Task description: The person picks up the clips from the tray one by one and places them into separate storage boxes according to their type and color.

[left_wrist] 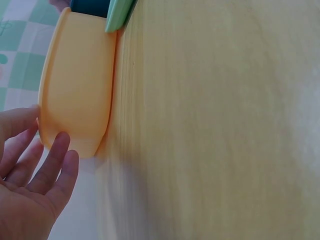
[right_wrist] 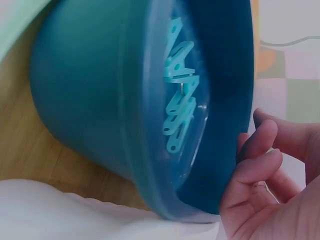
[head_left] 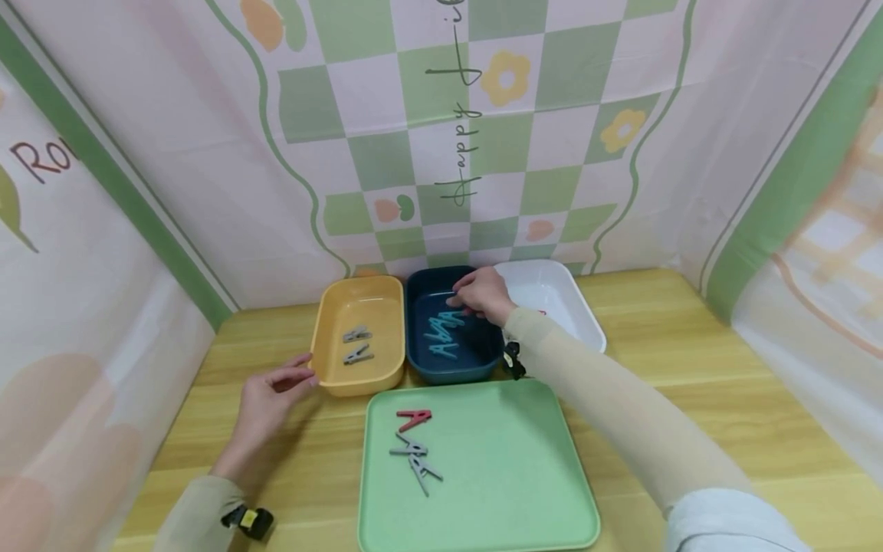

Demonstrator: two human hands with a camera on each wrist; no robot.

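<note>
My left hand touches the left rim of a yellow bin with loosely extended fingers. Two grey clothespins lie inside that bin. Over the far right part of a dark blue bin is my right hand, its fingers loosely bent. In the right wrist view those fingers are by the bin's rim, with nothing visible between them. Several teal clothespins lie in a pile on the blue bin's floor. A light green tray in front carries a red clothespin and two grey clothespins.
A white bin stands to the right of the blue one, partly behind my right arm; a bit of red shows inside. The bins and tray are on a wooden table. Printed cloth hangs behind and at both sides.
</note>
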